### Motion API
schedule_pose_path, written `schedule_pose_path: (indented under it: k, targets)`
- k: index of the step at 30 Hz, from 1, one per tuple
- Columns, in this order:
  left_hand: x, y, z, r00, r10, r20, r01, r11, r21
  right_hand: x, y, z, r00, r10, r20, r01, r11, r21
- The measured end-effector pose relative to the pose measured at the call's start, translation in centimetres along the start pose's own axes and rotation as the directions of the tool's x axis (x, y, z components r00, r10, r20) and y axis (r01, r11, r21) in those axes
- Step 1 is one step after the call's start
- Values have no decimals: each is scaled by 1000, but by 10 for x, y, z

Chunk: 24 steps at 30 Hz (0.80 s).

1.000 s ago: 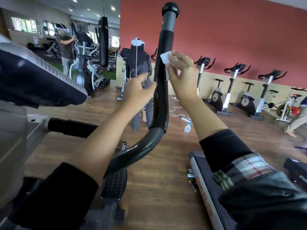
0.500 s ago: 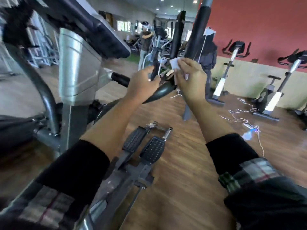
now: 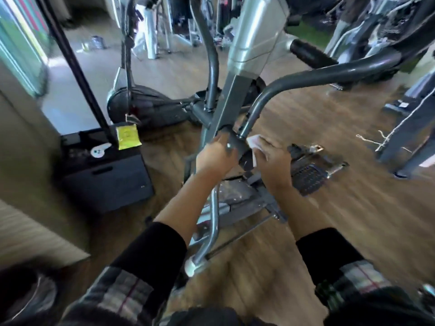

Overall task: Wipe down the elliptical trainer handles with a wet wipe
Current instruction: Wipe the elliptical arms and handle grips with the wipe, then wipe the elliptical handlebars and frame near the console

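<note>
The elliptical trainer's dark curved handle bar (image 3: pixel 306 77) sweeps down from the upper right to a joint low on the grey column (image 3: pixel 226 107). My left hand (image 3: pixel 215 158) grips the dark bracket at that joint. My right hand (image 3: pixel 274 165) holds a white wet wipe (image 3: pixel 254 143) pressed against the lower end of the bar, right beside the left hand. The picture is blurred by motion.
A black case (image 3: pixel 106 175) with a yellow packet (image 3: pixel 128 137) and a white controller on it stands left of the trainer. The pedals (image 3: pixel 308 177) lie just behind my right hand. Other gym machines stand at the back and right on the wooden floor.
Both hands have slid down the handle bar from near its top to its lowest joint, the wipe staying on the bar. My view has swung down and to the left.
</note>
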State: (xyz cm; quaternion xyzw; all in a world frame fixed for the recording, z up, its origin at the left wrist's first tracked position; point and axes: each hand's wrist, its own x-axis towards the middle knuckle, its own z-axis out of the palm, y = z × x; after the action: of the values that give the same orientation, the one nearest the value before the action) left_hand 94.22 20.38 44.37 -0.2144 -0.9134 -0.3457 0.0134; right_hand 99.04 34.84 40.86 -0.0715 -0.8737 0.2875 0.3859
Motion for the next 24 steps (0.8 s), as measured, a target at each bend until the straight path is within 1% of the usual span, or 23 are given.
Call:
schedule_pose_path:
  k: [3, 5, 7, 9, 12, 14, 18, 21, 24]
  targets:
    - [-29, -67, -4, 991, -128, 25, 127, 991, 41, -36, -21, 58, 991, -28, 128, 24, 999, 27]
    - [-52, -112, -10, 978, -204, 54, 197, 974, 110, -61, -40, 97, 975, -38, 221, 31, 999, 36]
    - [-76, -156, -21, 946, -312, 82, 298, 943, 146, -85, -66, 131, 954, -46, 297, 30, 998, 60]
    - [-101, -197, -33, 909, -405, 100, 387, 908, 159, -109, -92, 166, 936, -11, 351, -22, 996, 90]
    - [-134, -254, -51, 860, -496, 117, 475, 864, 168, -145, -127, 214, 896, 25, 444, -77, 992, 98]
    - [-151, -284, -66, 835, -538, 110, 519, 839, 165, -165, -150, 240, 877, 17, 479, -70, 993, 94]
    - [-170, -335, -95, 790, -602, 117, 581, 795, 174, -193, -196, 277, 870, 45, 491, -130, 981, 141]
    - [-173, -360, -108, 783, -608, 131, 590, 793, 153, -202, -215, 299, 849, 105, 518, -190, 975, 113]
    - [-165, -379, -115, 783, -599, 166, 587, 801, 122, -200, -221, 321, 816, 211, 538, -286, 956, 59]
